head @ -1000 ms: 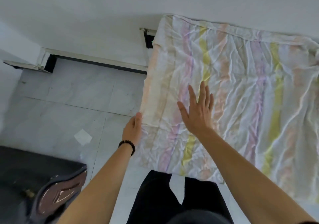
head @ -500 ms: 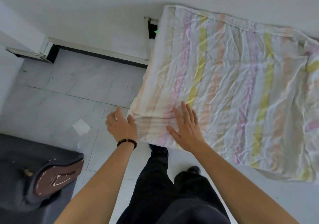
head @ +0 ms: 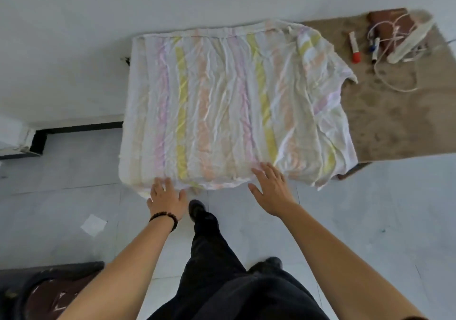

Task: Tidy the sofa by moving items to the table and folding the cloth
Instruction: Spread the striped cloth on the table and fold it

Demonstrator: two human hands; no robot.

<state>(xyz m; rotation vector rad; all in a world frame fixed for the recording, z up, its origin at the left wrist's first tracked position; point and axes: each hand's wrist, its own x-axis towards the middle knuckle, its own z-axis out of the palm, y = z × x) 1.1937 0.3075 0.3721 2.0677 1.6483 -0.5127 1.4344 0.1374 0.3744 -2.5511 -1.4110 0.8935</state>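
Fingers [head: 270, 171] touch the cloth [head: 222, 102]; marker [head: 354, 47] and power strip [head: 409, 39] lie beyond.

Bright, cool, even light here, washing the wall [head: 74, 48] and floor [head: 61, 171] pale. Sheen rides the cloth's [head: 222, 107] creases, with faint shadow under its near edge. Everything's slightly soft, the left hand [head: 166, 200] smeared at the fingers, and straight lines bow toward the frame edges.

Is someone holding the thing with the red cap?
No, the red-capped tube lies on the brown surface, far from the left hand and right hand.
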